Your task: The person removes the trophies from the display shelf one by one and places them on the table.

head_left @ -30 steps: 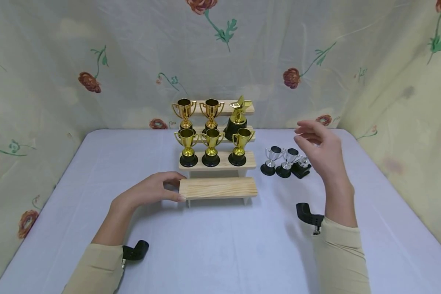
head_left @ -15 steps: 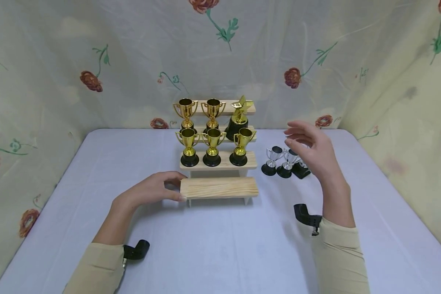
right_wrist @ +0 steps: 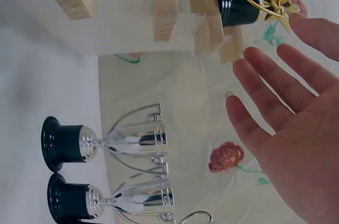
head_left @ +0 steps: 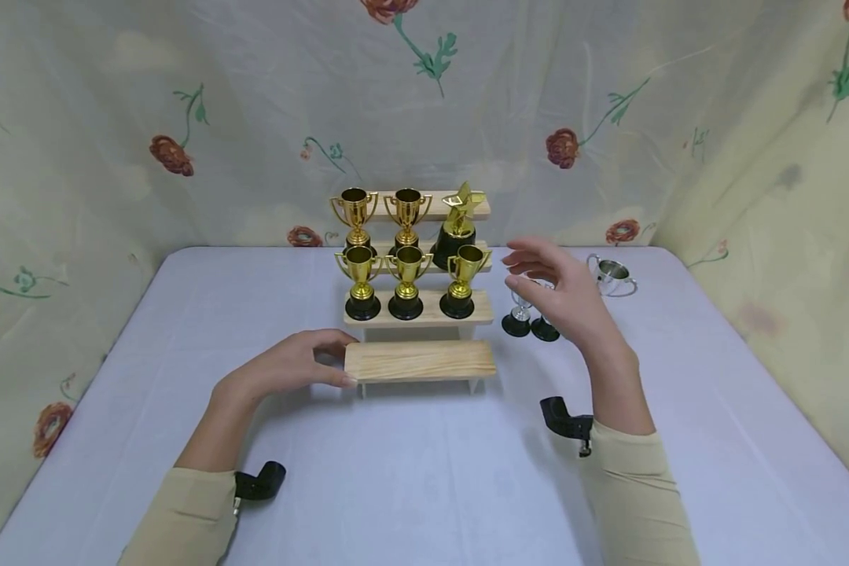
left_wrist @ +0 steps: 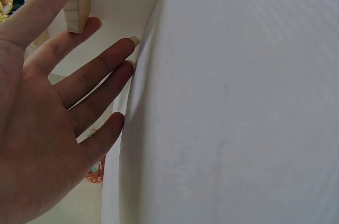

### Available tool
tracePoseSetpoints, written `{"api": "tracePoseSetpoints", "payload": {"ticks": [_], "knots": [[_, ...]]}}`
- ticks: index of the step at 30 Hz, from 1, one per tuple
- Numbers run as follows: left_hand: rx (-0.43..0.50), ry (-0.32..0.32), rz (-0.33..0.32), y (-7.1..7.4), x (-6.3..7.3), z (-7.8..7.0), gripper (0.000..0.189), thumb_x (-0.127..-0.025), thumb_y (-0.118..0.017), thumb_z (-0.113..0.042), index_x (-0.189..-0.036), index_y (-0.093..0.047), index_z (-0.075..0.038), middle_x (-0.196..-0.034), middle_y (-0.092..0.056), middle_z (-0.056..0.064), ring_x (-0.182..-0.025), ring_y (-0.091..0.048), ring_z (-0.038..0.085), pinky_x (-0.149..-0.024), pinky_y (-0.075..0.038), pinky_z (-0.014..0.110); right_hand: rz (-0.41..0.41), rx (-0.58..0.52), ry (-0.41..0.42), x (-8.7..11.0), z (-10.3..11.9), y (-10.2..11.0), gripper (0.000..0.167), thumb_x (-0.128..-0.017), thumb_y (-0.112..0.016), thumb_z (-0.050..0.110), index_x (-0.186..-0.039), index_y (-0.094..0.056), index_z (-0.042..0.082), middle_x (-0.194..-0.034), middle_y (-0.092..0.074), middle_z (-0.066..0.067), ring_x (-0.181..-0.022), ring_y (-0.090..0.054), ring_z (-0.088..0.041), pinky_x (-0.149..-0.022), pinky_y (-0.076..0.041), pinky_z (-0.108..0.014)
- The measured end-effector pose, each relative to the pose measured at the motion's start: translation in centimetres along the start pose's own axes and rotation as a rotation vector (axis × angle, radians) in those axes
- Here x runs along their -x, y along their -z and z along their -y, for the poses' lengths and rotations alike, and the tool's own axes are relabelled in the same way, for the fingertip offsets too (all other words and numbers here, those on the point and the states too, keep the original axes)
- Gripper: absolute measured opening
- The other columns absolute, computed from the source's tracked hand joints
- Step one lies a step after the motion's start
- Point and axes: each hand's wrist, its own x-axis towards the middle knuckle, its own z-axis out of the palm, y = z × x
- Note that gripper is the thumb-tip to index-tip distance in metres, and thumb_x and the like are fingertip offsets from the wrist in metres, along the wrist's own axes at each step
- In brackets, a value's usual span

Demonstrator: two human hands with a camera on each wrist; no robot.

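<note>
1. My left hand (head_left: pixel 290 363) pinches the left end of the lowest, nearest step of the wooden stand (head_left: pixel 420 362).
2. My right hand (head_left: pixel 555 289), released, fingers loosely bent, partly covers two silver cups (right_wrist: pixel 135 139) standing right of the stand.
3. Three gold cups (head_left: pixel 408 269) stand on the second step.
4. Another silver cup (head_left: pixel 611 273) shows farther right.
5. Farthest, two more gold cups (head_left: pixel 407 207) and a star trophy (head_left: pixel 460 216).

The right hand (head_left: pixel 557 289) could pass left over the near shelf (head_left: pixel 420 362); gold cups (head_left: pixel 409 267) obstruct the shelf beyond (head_left: pixel 431 311). Silver cups (right_wrist: pixel 87 143), apparently touching, block part of the surface (head_left: pixel 424 472) rightward.
</note>
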Motion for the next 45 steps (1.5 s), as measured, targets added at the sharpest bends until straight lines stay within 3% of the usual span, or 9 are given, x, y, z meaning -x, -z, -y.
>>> {"api": "tracePoseSetpoints", "payload": {"ticks": [14,20,32,45], "knots": [[0.002,-0.015,-0.003,0.0,-0.1,0.3,0.058,-0.079,-0.081,-0.043,-0.131,-0.061,-0.024,-0.129,-0.065,0.000,-0.125,-0.057,0.022,-0.107,-0.041,0.050,0.060,-0.047,0.013,-0.3,0.0,-1.2,0.050,-0.095,-0.067,0.018,-0.141,-0.051,0.012,-0.124,-0.064,-0.015,-0.116,-0.061,-0.029,-0.106,-0.043,-0.048],[-0.005,-0.008,0.003,0.0,-0.1,0.2,0.059,-0.079,-0.081,-0.044,-0.131,-0.062,-0.024,-0.129,-0.065,0.000,-0.125,-0.056,0.022,-0.107,-0.041,0.051,0.074,-0.078,-0.023,-0.4,0.1,-1.8,0.052,-0.096,-0.066,0.020,-0.144,-0.047,0.013,-0.125,-0.065,-0.016,-0.115,-0.061,-0.028,-0.104,-0.043,-0.047],[-0.007,-0.006,-0.003,0.0,0.0,-0.1,0.057,-0.078,-0.081,-0.044,-0.129,-0.064,-0.023,-0.127,-0.066,0.000,-0.123,-0.057,0.022,-0.106,-0.042,0.050,0.033,-0.107,-0.061,-1.0,0.4,-3.7,0.050,-0.094,-0.069,0.016,-0.140,-0.051,0.012,-0.119,-0.069,-0.015,-0.109,-0.064,-0.026,-0.101,-0.048,-0.042],[-0.017,-0.001,-0.006,0.0,-0.1,0.1,0.059,-0.078,-0.081,-0.045,-0.130,-0.063,-0.024,-0.128,-0.066,0.000,-0.124,-0.057,0.022,-0.106,-0.041,0.051,0.006,-0.158,-0.076,-1.1,1.0,-4.4,0.047,-0.092,-0.069,0.009,-0.135,-0.050,0.008,-0.114,-0.071,-0.016,-0.105,-0.064,-0.024,-0.099,-0.049,-0.040]]}}
